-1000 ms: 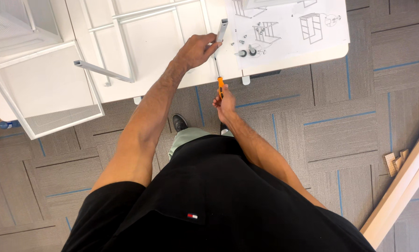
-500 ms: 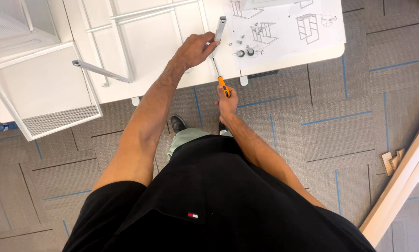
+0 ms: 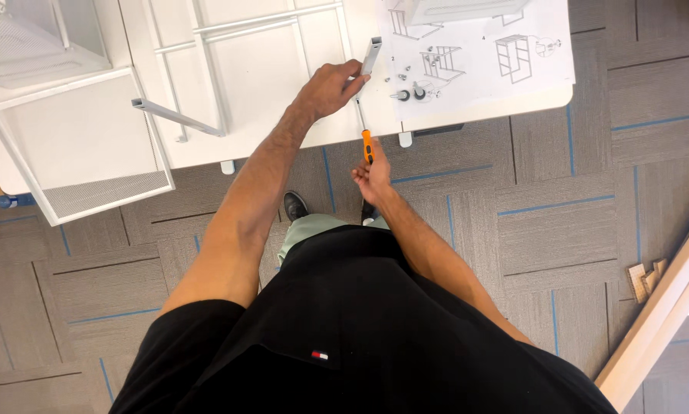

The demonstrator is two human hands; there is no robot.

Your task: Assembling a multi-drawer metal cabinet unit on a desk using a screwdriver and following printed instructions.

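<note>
The left hand is closed around a white metal bar near the table edge. An orange-handled screwdriver is gripped by the right hand, just off that edge (shaft pointing up at the bar). An instruction sheet and small fittings lie beside; open carpet is left rightward.

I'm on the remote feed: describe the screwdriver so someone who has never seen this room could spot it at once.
Start at the white table across the top of the head view and go to its near edge, just left of the instruction sheet. There the right hand grips a screwdriver pointing up at a white metal bar steadied by the left hand. Its orange handle is the only bright colour among white parts.
</note>
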